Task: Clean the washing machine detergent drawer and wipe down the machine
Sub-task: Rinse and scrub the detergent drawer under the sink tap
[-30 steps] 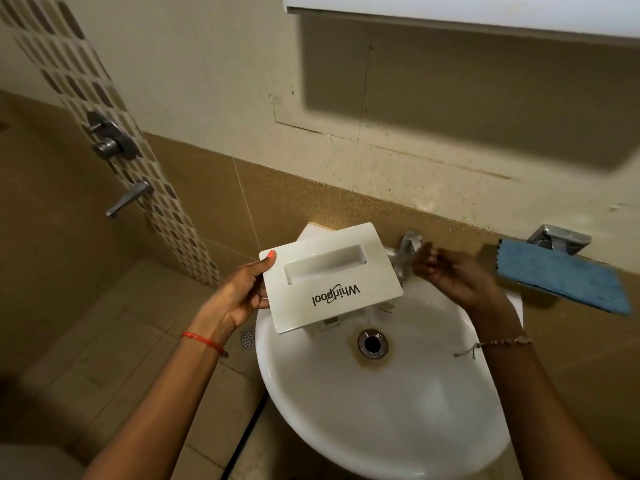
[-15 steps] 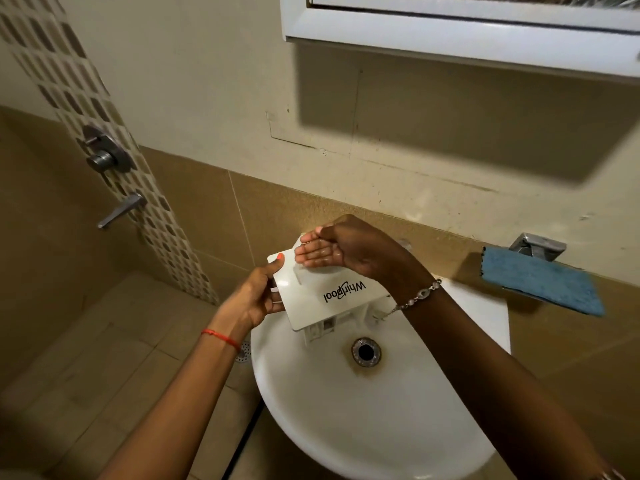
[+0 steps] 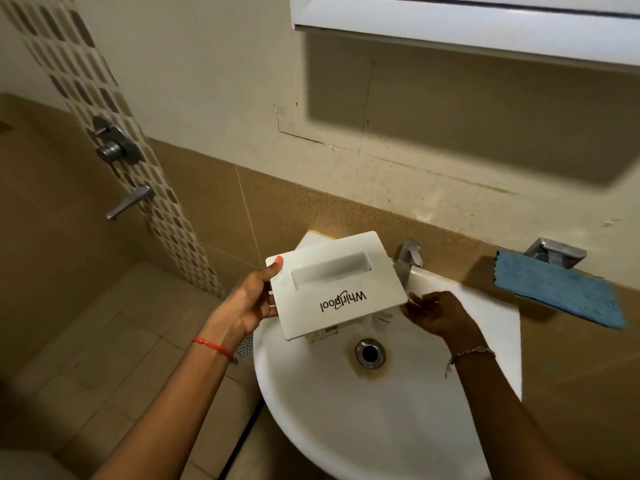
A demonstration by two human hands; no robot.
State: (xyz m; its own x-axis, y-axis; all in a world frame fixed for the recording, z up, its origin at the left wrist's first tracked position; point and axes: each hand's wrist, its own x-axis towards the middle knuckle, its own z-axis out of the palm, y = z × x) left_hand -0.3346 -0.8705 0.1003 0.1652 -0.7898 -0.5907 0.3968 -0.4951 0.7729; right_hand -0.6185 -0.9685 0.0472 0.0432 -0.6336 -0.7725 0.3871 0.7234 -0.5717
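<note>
Item: white plastic detergent drawer (image 3: 337,289), flat front panel with recessed handle and dark brand lettering, held over the white ceramic basin (image 3: 381,427) between the two hands. The panel's long axis runs from hand to hand, and the drawer's body hangs beneath it toward the drain (image 3: 370,353). Left hand (image 3: 249,303): clamped on the panel's left edge, thumb on top at the corner. Right hand (image 3: 433,313): at the panel's lower right corner, fingers blurred (contact or grip cannot be told). Chrome tap (image 3: 408,258): just beyond the right hand, behind the panel's right end, so the right hand is the nearer for turning it, though the panel's corner partly crowds that reach. Blue microfibre cloth (image 3: 557,292): on the ledge further right of the right hand, well apart.
</note>
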